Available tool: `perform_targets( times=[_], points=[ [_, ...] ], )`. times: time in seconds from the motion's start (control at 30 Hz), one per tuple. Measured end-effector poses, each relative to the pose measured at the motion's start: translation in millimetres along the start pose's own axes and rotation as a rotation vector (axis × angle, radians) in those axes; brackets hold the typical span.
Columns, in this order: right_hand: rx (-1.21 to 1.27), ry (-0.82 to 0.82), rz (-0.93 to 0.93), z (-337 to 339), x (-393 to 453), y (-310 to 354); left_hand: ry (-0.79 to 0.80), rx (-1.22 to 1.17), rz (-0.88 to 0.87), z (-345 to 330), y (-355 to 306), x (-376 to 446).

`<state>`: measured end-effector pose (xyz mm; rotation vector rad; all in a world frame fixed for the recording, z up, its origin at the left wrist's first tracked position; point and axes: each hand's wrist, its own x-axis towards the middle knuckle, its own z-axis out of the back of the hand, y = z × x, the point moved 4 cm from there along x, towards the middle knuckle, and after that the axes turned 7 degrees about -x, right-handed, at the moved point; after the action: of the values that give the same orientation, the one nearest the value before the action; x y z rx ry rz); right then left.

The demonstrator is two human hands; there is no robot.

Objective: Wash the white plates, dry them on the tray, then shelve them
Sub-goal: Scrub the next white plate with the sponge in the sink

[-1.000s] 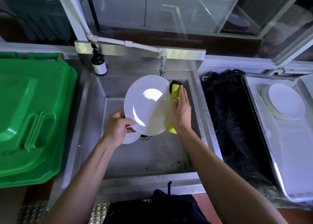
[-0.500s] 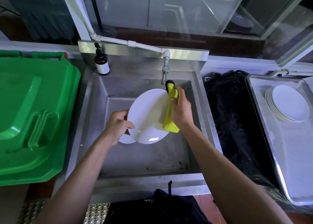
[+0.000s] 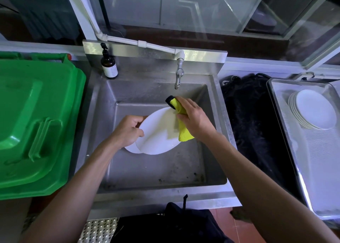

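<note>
Scrubbing a white plate (image 3: 158, 136) over the sink (image 3: 158, 171), midway through washing.
Left hand (image 3: 127, 130) grips its rim, right hand (image 3: 193, 117) clutches the yellow cloth (image 3: 182, 130); stacked plates (image 3: 312, 110) wait on the tray (image 3: 316, 169), shelving remains.

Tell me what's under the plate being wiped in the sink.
Another white plate shows its edge beneath the held plate; the rest, and the sink floor below, is covered.

A large green plastic bin lid (image 3: 35, 121) lay to the left of the steel basin. A brown pump bottle with a white label (image 3: 109, 64) stood upright on the basin's back left corner. A white plastic pipe (image 3: 139, 44) ran along the back wall to a metal tap (image 3: 178, 77). A black mesh heap (image 3: 252, 117) lay to the right.
</note>
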<state>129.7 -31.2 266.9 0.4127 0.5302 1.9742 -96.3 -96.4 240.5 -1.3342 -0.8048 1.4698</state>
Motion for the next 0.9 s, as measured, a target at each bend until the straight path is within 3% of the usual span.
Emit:
perform_targets(
  times=[0.23,0.53,0.6,0.7,0.77,0.9],
  points=[
    [-0.075,-0.151,-0.019,-15,-21,-4,-0.023,0.19,0.014,-5,-7,3],
    [-0.24,-0.328,-0.024,-7,-31,-9,-0.253,-0.008,0.088,-41,16,-1],
    [-0.23,-0.377,-0.044,-2,-33,-16,-0.303,-0.09,0.143,-39,31,-2],
    [-0.214,-0.446,-0.06,6,-37,-21,-0.37,-0.398,0.355,-36,55,-7],
    [-0.23,-0.475,-0.03,11,-38,-21,-0.306,-0.566,0.481,-41,61,-4],
    [-0.249,-0.519,-0.001,12,-40,-16,-0.108,-0.772,0.568,-58,33,5]
  ],
)
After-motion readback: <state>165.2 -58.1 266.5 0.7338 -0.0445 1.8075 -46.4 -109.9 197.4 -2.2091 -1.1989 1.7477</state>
